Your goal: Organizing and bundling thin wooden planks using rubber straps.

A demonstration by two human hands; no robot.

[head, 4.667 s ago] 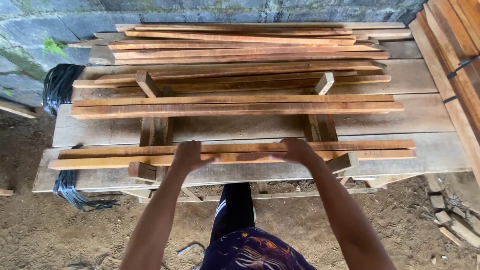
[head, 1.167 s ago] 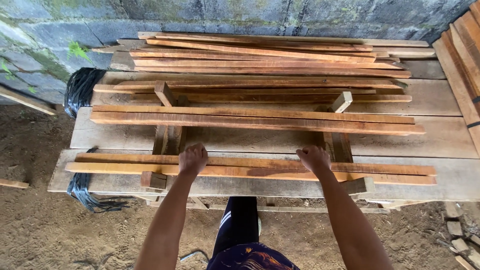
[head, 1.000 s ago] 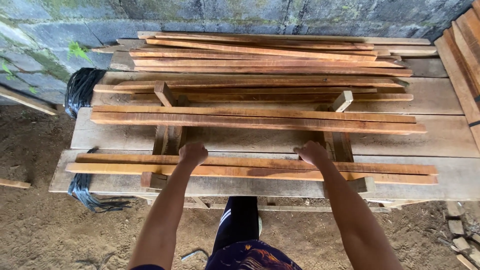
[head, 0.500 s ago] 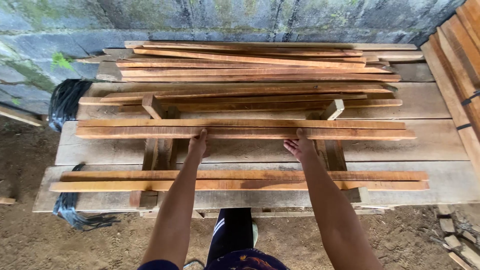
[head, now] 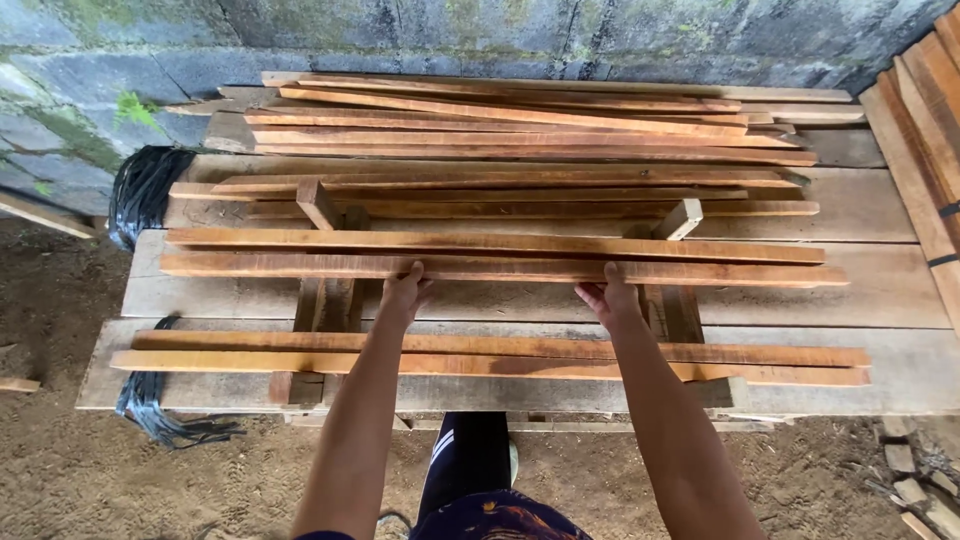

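Observation:
Both of my arms reach forward over a low bench of pale planks (head: 880, 300). My left hand (head: 402, 293) and my right hand (head: 610, 297) grip the near edge of a long reddish wooden slat (head: 500, 268), which lies crosswise on two short wooden bearers (head: 320, 205). A second slat (head: 495, 244) lies just behind it. Under my forearms, close to the bench's front edge, a pair of similar slats (head: 780, 356) rests side by side.
A stack of several more slats (head: 520, 130) lies at the back against a grey block wall (head: 500, 30). Black strapping (head: 145, 190) hangs off the left end. More boards (head: 925, 130) lean at the right. Bare dirt floor (head: 60, 470) surrounds the bench.
My hands left the front pair of slats and moved forward to the middle pair. They now grip the nearer middle slat. The camera tilted down slightly.

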